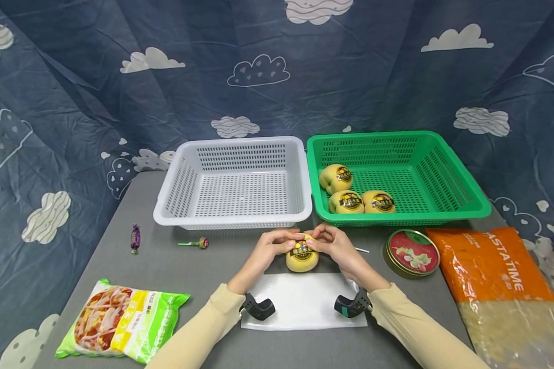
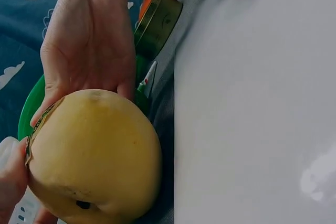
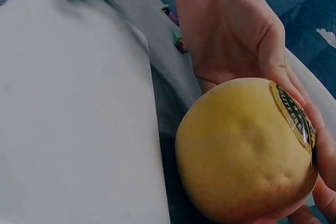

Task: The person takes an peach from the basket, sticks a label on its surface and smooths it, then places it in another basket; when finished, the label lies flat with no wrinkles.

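Both hands hold one yellow apple (image 1: 302, 262) just above the middle of the table. My left hand (image 1: 273, 248) grips its left side and my right hand (image 1: 340, 250) its right side. Both thumbs press at the black-and-gold label (image 1: 301, 250) facing up. In the left wrist view the apple (image 2: 100, 156) shows a dark hollow at its end; in the right wrist view the apple (image 3: 244, 148) has a reddish blush low down. Below the wrists lies a white sheet (image 1: 304, 302). More labelled apples (image 1: 336, 178) sit at the left of the green basket (image 1: 471, 207).
A white basket (image 1: 233, 221) stands left of the green one. On the left lie a purple wrapped candy (image 1: 135, 239), a lollipop (image 1: 198, 243) and a green food bag (image 1: 122, 322). To the right are a round tin (image 1: 412, 252), a white stick (image 1: 362, 250) and an orange pasta bag (image 1: 494, 266).
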`<state>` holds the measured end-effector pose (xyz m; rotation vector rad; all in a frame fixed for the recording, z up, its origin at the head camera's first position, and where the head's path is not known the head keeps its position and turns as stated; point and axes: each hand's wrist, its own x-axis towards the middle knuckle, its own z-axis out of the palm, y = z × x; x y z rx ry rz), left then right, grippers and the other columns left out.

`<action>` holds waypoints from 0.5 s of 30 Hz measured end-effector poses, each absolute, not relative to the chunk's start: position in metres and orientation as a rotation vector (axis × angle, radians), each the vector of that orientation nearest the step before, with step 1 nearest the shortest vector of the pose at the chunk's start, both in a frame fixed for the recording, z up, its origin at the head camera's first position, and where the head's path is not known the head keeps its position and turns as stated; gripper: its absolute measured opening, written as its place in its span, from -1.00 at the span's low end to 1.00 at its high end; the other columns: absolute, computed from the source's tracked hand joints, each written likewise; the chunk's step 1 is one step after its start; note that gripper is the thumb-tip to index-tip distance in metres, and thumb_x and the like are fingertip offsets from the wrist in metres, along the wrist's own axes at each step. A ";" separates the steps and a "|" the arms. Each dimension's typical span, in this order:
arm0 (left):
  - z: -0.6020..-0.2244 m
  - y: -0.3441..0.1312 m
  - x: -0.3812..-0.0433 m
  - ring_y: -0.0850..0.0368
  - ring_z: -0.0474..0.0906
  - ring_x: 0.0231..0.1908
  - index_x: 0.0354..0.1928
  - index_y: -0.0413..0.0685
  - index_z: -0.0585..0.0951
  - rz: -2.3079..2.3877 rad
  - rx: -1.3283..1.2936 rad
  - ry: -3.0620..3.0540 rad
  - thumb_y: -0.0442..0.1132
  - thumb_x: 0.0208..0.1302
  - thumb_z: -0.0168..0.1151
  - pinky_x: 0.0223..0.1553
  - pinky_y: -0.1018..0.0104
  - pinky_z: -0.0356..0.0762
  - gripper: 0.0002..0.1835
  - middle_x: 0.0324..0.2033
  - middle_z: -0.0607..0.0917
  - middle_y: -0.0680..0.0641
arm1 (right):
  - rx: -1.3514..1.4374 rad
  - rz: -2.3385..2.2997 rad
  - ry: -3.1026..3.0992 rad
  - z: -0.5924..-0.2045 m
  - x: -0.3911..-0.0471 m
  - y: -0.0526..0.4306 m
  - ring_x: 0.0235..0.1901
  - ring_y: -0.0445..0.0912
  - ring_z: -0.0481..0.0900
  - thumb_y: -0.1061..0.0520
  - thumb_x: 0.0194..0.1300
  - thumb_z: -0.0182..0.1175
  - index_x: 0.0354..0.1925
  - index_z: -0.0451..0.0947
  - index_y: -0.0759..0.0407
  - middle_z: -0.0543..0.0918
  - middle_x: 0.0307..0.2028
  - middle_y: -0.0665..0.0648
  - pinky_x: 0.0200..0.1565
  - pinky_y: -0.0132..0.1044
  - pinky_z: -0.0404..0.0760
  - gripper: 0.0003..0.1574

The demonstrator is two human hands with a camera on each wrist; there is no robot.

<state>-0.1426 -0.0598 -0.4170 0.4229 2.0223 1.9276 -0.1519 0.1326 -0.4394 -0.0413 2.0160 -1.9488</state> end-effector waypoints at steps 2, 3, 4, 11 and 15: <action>-0.416 -0.060 -0.142 -0.01 0.31 0.14 -0.07 -0.41 0.54 1.915 0.441 2.038 -0.42 0.22 0.03 0.15 0.14 0.17 -0.73 0.09 0.43 -0.31 | -0.058 -1.942 2.003 -0.439 -0.152 0.134 -0.10 -0.09 0.51 0.17 0.13 0.25 -0.25 0.32 0.28 0.53 -0.05 0.21 -0.07 -0.33 0.45 -0.67; -0.416 -0.060 -0.141 -0.02 0.32 0.12 -0.07 -0.41 0.54 1.898 0.468 2.063 -0.42 0.22 0.03 0.14 0.13 0.18 -0.73 0.08 0.44 -0.30 | -0.067 -1.937 2.000 -0.438 -0.152 0.134 -0.09 -0.08 0.50 0.18 0.15 0.23 -0.23 0.32 0.30 0.53 -0.05 0.24 -0.05 -0.31 0.44 -0.68; -0.415 -0.060 -0.141 -0.02 0.33 0.10 -0.08 -0.40 0.54 1.875 0.499 2.100 -0.43 0.22 0.03 0.12 0.13 0.20 -0.74 0.06 0.46 -0.30 | -0.082 -1.928 1.999 -0.437 -0.152 0.135 -0.07 -0.05 0.49 0.19 0.17 0.21 -0.21 0.31 0.32 0.51 -0.04 0.25 -0.04 -0.29 0.42 -0.68; -0.412 -0.062 -0.138 0.00 0.37 -0.02 -0.09 -0.25 0.58 1.696 0.693 2.340 -0.38 0.26 0.02 -0.02 0.12 0.29 -0.76 0.00 0.52 -0.16 | -0.321 -1.641 2.346 -0.429 -0.138 0.126 0.01 0.07 0.43 0.03 0.03 0.34 -0.06 0.17 0.27 0.42 0.08 0.29 -0.04 -0.10 0.43 -0.32; -0.426 -0.064 -0.141 0.07 0.38 -0.01 -0.07 -0.12 0.60 1.667 0.741 2.386 -0.31 0.29 0.02 -0.01 0.11 0.29 -0.76 0.01 0.52 -0.08 | -0.352 -1.551 2.499 -0.429 -0.130 0.118 0.01 0.11 0.44 0.03 -0.07 0.41 -0.04 0.13 0.25 0.38 0.13 0.32 -0.05 -0.08 0.44 -0.21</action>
